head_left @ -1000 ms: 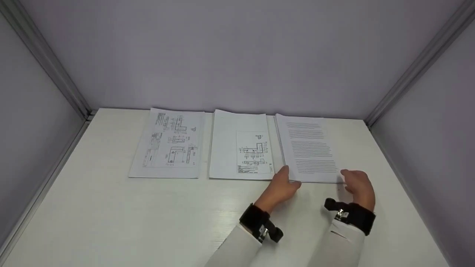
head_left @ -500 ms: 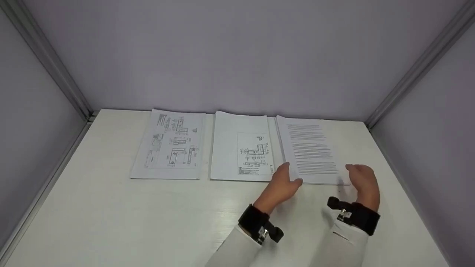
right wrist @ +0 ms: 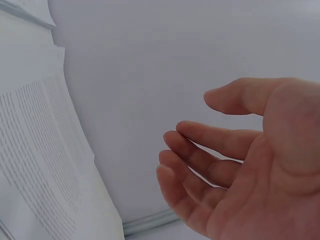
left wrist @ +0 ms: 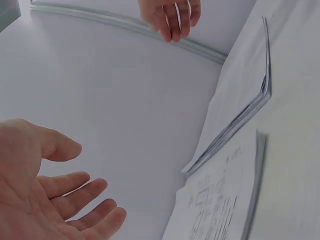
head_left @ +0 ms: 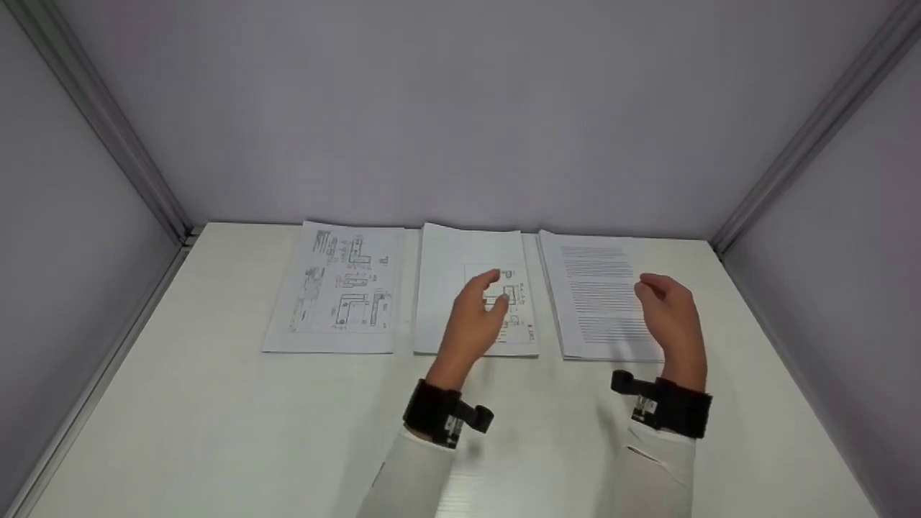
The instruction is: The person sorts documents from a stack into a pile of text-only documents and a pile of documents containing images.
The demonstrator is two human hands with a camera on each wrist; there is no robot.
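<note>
Three stacks of white paper lie in a row along the back of the white table. The left stack (head_left: 334, 288) and the middle stack (head_left: 439, 288) show technical drawings; the right stack (head_left: 597, 295) carries lines of text. Over the middle stack hovers my left hand (head_left: 471, 324), its fingers relaxed and holding nothing, hiding part of the drawing. My right hand (head_left: 669, 313) is raised above the right edge of the text stack, with loosely bent fingers around nothing. Both wrist views show bare palms, thumbs apart from the fingers, and paper edges beside them.
A grey back wall (head_left: 460, 115) rises directly behind the stacks. Side panels (head_left: 835, 252) with metal corner rails enclose the table (head_left: 237, 424) left and right. Black wrist straps with small cameras (head_left: 432, 410) sit on both forearms.
My left hand has left the lower left corner of the text stack, rising and moving left over the middle stack. My right hand has come off its lower right corner, upward and slightly left.
</note>
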